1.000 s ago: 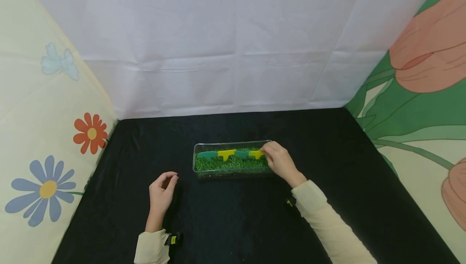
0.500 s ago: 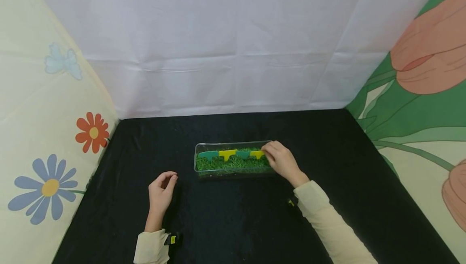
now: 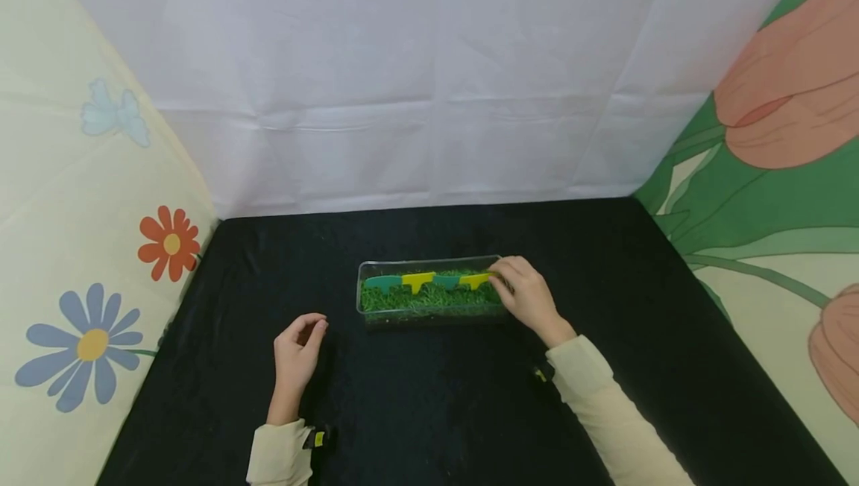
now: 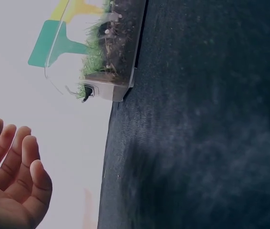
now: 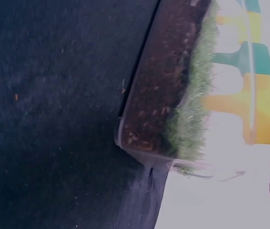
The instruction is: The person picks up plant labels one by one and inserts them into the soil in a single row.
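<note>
A clear plastic box point(image 3: 429, 317) holds dark soil point(image 5: 159, 81) and short green grass point(image 3: 432, 300). Several T-shaped plant labels stand in the grass in a row, alternating green point(image 3: 384, 283) and yellow. At the row's right end is a yellow plant label point(image 5: 260, 107), its stem down in the grass. My right hand point(image 3: 526, 294) hovers over the box's right end, fingers bent; the right wrist view shows a small gap between them and that label. Left of the box, my left hand point(image 3: 295, 355) is held loosely curled with nothing in it, as the left wrist view also shows.
Black cloth point(image 3: 429, 404) covers the table beneath the box. White fabric point(image 3: 429, 98) hangs behind it. Flower-printed panels rise at the left point(image 3: 60, 195) and the right point(image 3: 778, 247).
My right hand has drawn slightly to the right, away from the end yellow plant label, showing more of it. My left hand has stayed nearly still.
</note>
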`<state>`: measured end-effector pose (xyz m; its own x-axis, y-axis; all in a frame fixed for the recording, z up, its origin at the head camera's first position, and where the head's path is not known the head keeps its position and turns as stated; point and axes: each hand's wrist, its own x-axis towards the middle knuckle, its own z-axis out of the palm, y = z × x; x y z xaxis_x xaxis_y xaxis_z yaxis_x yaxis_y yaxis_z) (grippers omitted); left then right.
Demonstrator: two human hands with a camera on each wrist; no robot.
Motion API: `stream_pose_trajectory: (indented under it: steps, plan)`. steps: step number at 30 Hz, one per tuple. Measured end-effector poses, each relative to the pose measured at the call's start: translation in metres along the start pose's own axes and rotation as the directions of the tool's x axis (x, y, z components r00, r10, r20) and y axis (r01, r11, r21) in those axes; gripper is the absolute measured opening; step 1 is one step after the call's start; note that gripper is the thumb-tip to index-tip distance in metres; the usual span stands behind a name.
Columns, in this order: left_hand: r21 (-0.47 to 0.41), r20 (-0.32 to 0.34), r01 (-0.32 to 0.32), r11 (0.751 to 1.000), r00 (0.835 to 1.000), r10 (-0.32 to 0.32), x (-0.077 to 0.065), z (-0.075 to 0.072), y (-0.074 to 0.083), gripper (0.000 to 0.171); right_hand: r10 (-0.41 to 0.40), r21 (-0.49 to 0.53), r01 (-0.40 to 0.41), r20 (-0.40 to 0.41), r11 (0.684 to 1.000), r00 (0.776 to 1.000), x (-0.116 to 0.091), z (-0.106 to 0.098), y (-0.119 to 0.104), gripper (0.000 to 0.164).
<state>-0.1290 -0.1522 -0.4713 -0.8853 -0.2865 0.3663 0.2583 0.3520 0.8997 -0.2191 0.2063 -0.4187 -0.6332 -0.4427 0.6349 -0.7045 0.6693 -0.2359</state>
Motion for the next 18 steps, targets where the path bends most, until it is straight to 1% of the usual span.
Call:
stream_pose_trajectory:
  steps: [3, 5, 10, 12, 14, 18]
  plan:
    - [-0.008, 0.012, -0.007, 1.0, 1.0, 0.007, 0.002, -0.001, 0.003, 0.006, 0.016, 0.012, -0.015, -0.068, 1.0, 0.998, 0.0, -0.003, -0.003, 0.014]
    - [-0.007, 0.025, -0.015, 1.0, 1.0, 0.015, 0.004, -0.003, 0.01, 0.006, 0.032, 0.028, -0.029, -0.101, 0.999, 0.994, 0.0, -0.005, -0.006, 0.014]
    - [0.031, 0.056, -0.054, 0.998, 0.997, 0.052, 0.009, -0.009, 0.037, 0.004, 0.089, 0.096, -0.077, -0.13, 0.992, 0.988, -0.003, -0.013, -0.014, 0.014]
    - [0.048, 0.068, -0.073, 0.996, 0.995, 0.07, 0.012, -0.01, 0.042, 0.004, 0.114, 0.122, -0.098, -0.131, 0.988, 0.985, -0.005, -0.016, -0.016, 0.013]
    - [0.052, 0.082, -0.094, 0.994, 0.993, 0.089, 0.015, -0.011, 0.041, 0.005, 0.137, 0.139, -0.118, -0.134, 0.983, 0.981, -0.008, -0.019, -0.019, 0.014]
    - [0.057, 0.115, -0.151, 0.987, 0.983, 0.144, 0.02, -0.013, 0.025, 0.006, 0.172, 0.15, -0.152, -0.136, 0.977, 0.976, -0.016, -0.025, -0.023, 0.015]
